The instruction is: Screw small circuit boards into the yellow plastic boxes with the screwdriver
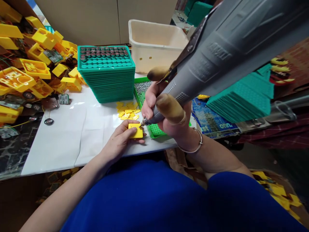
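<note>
My left hand (122,135) pinches a small yellow plastic part (136,132) above the table's front edge, thumb on top and fingers beneath. In my right hand (171,112) is a large grey electric screwdriver (193,67), slanting down from the upper right; finger covers sit on some of the fingertips. Its tip meets the upper right corner of the yellow part; whether a screw is there I cannot make out. Just behind lies a pile of flat yellow pieces (127,111). A bright green tray (156,130) with holes is partly hidden by my right hand, and small metal screws (143,87) fill its far end.
A tall stack of teal trays (108,83) holds dark round pieces on top. Behind stands a white plastic bin (156,54). Yellow housings (40,69) with wires heap up at left. More teal trays (241,96) stand at right; yellow parts (280,190) lie low at right.
</note>
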Demonstrator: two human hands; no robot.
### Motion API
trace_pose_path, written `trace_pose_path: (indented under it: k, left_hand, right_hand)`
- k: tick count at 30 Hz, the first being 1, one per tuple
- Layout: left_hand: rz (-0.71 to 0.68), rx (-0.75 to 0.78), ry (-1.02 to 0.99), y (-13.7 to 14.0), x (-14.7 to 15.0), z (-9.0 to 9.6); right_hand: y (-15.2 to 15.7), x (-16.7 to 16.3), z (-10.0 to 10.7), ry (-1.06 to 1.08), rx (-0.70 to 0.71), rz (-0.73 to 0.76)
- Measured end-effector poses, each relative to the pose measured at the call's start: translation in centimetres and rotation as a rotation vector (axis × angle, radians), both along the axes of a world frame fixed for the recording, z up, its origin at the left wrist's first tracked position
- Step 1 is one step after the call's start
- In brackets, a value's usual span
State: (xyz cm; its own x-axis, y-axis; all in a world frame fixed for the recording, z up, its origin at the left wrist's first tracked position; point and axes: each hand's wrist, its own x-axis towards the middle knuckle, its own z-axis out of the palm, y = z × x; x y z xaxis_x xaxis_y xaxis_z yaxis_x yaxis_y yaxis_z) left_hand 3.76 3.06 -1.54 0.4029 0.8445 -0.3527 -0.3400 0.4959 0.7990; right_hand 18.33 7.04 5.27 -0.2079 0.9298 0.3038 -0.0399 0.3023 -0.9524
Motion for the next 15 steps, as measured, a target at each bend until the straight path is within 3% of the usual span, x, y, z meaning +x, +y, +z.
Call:
trace_pose_path:
  k: [3,8,11,15]
  left_hand:
    - [-0.009,0.014,0.006,0.0,0.0,-0.2]
    - [-0.022,0.047,0.012,0.1,-0.1,-0.2]
    - [-0.007,0.036,0.024,0.1,0.1,-0.2]
    - [0.007,0.024,0.028,0.0,0.5,-0.3]
  right_hand:
    - [0.0,0.0,-0.4,0.223,-0.009,0.049]
    - [0.1,-0.5,-1.4,0.097,-0.047,-0.03]
    - [0.2,-0.9,-1.5,0.179,-0.03,-0.06]
    - [-0.3,-1.0,-0.4,0.306,0.023,0.09]
